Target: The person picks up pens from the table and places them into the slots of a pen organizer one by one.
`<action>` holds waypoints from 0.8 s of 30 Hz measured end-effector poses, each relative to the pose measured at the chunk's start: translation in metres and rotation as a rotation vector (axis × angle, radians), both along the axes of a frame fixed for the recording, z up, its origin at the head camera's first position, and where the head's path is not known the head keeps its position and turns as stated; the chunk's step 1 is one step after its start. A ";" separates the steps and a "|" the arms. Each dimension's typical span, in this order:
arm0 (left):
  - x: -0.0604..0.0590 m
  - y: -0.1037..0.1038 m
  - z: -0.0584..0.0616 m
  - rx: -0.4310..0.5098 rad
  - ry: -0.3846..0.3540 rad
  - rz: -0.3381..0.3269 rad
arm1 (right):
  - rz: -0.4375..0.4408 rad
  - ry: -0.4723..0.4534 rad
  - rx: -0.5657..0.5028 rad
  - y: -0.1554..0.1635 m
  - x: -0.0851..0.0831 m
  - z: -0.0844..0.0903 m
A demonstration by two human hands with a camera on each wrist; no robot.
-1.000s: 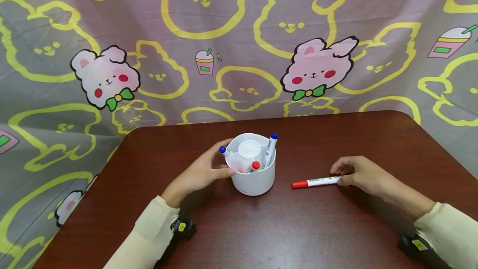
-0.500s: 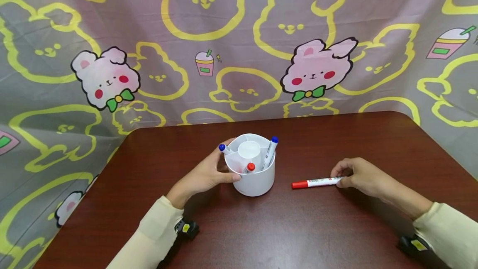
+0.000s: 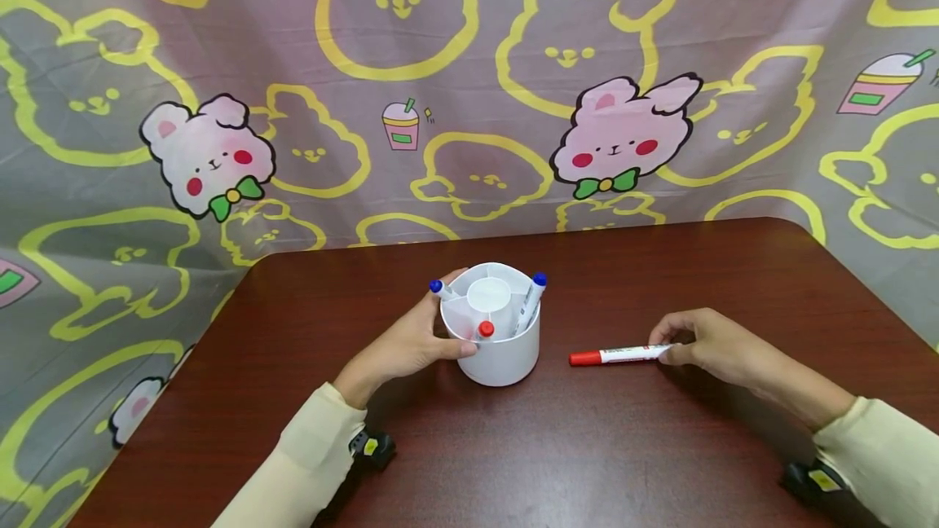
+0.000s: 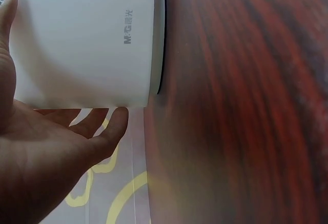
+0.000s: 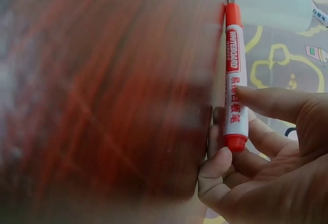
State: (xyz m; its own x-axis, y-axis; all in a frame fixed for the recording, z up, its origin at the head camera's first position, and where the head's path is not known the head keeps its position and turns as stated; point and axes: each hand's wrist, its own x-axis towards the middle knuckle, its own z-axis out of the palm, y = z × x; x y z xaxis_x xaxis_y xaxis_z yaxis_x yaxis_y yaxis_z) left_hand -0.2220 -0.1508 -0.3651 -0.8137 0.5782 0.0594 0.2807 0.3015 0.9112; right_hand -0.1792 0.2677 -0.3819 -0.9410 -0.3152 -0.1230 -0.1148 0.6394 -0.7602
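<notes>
Left hand (image 3: 399, 346) cups white holder (image 3: 499, 349) mid-tabletop (image 3: 660, 446), fingers curled around its wall. Right hand (image 3: 715, 345) pinches red marker (image 3: 616, 355), lying flat toward the tabletop's right edge, beside the holder.

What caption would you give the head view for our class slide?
Left hand holds a white pen pot of markers while the right hand pinches a red marker lying on the brown table.

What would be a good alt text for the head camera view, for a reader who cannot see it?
A person's left hand holds a white pen holder containing three markers, while the right hand pinches the end of a red marker lying on a dark wooden table. A cartoon bunny cloth hangs behind.
</notes>
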 end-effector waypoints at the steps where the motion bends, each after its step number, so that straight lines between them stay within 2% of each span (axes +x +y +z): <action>1: 0.000 0.000 0.000 0.004 0.003 -0.004 | 0.003 -0.006 -0.009 0.000 0.000 0.000; 8: -0.001 -0.001 0.001 -0.012 0.036 -0.003 | -0.029 -0.058 -0.068 -0.001 -0.004 0.003; 15: -0.001 -0.005 0.000 -0.019 0.031 0.019 | -0.028 -0.025 -0.119 -0.004 -0.006 0.005; 24: -0.001 -0.009 0.003 -0.053 0.042 0.052 | -0.082 -0.009 -0.237 -0.010 -0.008 0.012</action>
State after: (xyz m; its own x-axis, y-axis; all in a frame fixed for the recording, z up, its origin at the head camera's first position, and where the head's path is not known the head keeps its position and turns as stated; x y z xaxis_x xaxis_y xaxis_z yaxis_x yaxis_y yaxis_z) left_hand -0.2228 -0.1598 -0.3617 -0.8404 0.5382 0.0645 0.3009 0.3642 0.8814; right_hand -0.1867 0.2580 -0.3703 -0.9637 -0.2593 -0.0633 -0.0627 0.4504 -0.8906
